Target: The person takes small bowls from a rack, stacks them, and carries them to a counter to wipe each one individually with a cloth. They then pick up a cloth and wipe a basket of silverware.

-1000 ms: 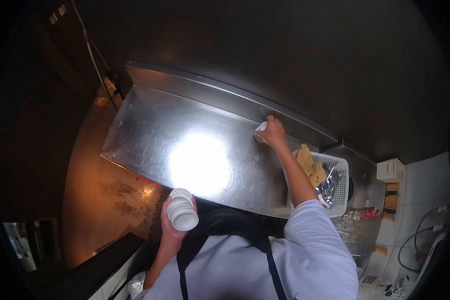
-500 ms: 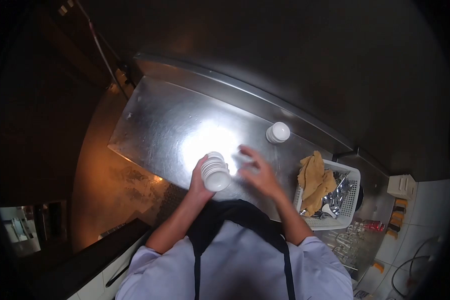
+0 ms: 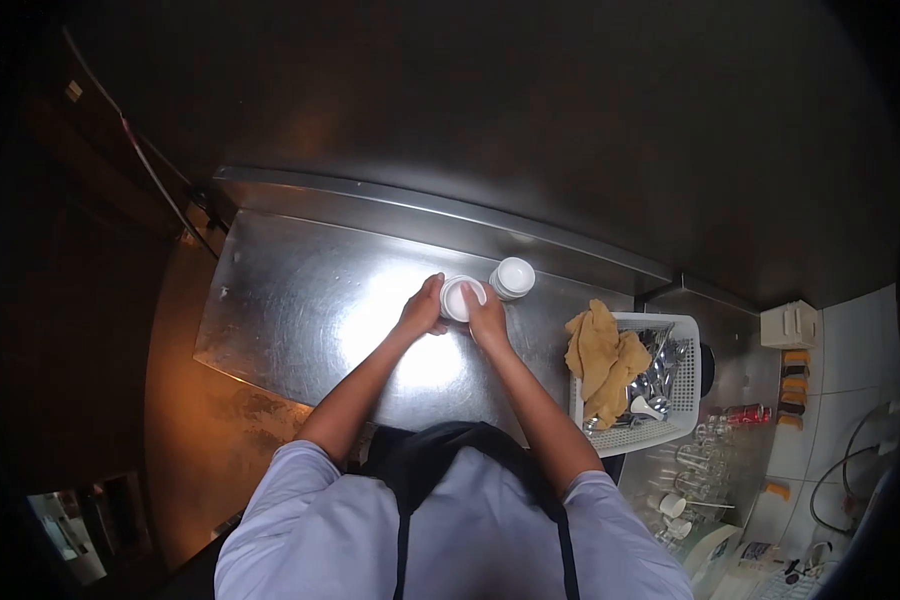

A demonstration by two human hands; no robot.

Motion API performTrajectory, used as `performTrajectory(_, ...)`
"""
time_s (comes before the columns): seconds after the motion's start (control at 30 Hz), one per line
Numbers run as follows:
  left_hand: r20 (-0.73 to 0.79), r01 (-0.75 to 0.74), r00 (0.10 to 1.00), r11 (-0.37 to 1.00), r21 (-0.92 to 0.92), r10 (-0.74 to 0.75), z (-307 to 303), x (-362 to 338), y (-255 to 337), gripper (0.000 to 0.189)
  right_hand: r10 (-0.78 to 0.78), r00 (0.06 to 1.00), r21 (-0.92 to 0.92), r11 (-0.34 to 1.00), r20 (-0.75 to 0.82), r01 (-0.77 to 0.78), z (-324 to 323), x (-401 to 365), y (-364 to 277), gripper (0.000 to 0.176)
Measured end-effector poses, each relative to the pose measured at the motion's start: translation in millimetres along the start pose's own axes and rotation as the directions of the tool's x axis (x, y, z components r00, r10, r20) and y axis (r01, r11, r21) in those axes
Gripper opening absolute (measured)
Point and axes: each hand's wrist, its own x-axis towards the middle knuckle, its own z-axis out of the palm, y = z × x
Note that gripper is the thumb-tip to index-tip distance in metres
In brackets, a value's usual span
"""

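Head view: left hand (image 3: pixel 426 308) and right hand (image 3: pixel 487 318) curl partly closed around stacked white bowls (image 3: pixel 460 299), just left of another bowl stack (image 3: pixel 513 278) near the steel counter's (image 3: pixel 290 300) raised back edge; bare metal extends leftward.

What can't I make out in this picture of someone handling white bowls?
All in the head view:
- How many bowls are held: the left hand and right hand cover their sides.
- What lies under the cloth: the cloth hides it.
- What the red thing is: too small.
- The person's face: outside the picture.
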Motion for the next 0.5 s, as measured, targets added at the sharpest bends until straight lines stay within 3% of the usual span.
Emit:
performTrajectory(0.13,0.007,-0.211,0.976,0.927,0.310,0.219,-19,0,0,0.053,-0.084,0.995,-0.185,0.980,-0.062,0.071,5,17,2,0.051)
performTrajectory(0.23,0.022,-0.427,0.867,0.721,0.546,0.497,-21,-13,-23,0.062,-0.067,0.997,-0.392,0.919,-0.027,0.051,-7,11,-18,0.056)
performTrajectory(0.33,-0.046,-0.600,0.737,0.684,0.414,0.674,-7,-22,-33,0.081,-0.049,0.997,-0.579,0.811,0.064,0.077,-21,3,-50,0.060)
performTrajectory(0.37,-0.073,-0.614,0.730,0.698,0.369,0.680,-1,-21,-30,0.090,-0.038,0.994,-0.615,0.783,0.098,0.090,-24,4,-56,0.061)
performTrajectory(0.5,-0.158,-0.588,0.745,0.749,0.304,0.649,16,-9,-23,0.088,-0.008,0.991,-0.766,0.633,0.136,0.111,-19,0,-81,0.053)
